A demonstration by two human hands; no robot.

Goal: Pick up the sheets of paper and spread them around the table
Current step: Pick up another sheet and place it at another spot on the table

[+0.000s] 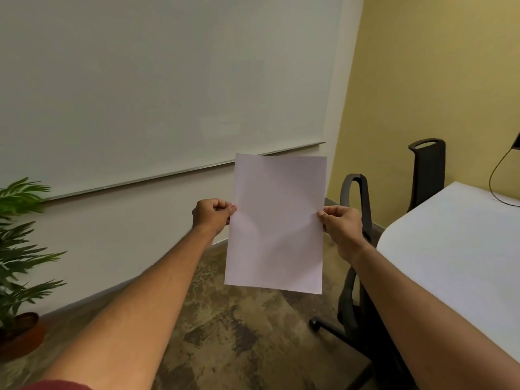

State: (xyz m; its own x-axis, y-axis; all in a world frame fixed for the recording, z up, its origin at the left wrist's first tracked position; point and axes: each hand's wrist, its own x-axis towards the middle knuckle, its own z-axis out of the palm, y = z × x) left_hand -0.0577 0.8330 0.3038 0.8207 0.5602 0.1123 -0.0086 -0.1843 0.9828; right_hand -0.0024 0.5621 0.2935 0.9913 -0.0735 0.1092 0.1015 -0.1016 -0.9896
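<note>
A white sheet of paper (277, 223) hangs upright in the air in front of me, above the floor and left of the table. My left hand (212, 213) pinches its left edge at mid height. My right hand (342, 223) pinches the right edge at about the same height. Whether this is one sheet or a thin stack, I cannot tell. The white table (455, 249) lies to the right, its rounded corner near my right forearm.
Two dark office chairs (356, 277) (427, 170) stand between the table and the wall. A black cable (498, 175) runs onto the table's far edge. A potted plant (19, 249) sits at the left. A whiteboard (157, 88) covers the wall ahead.
</note>
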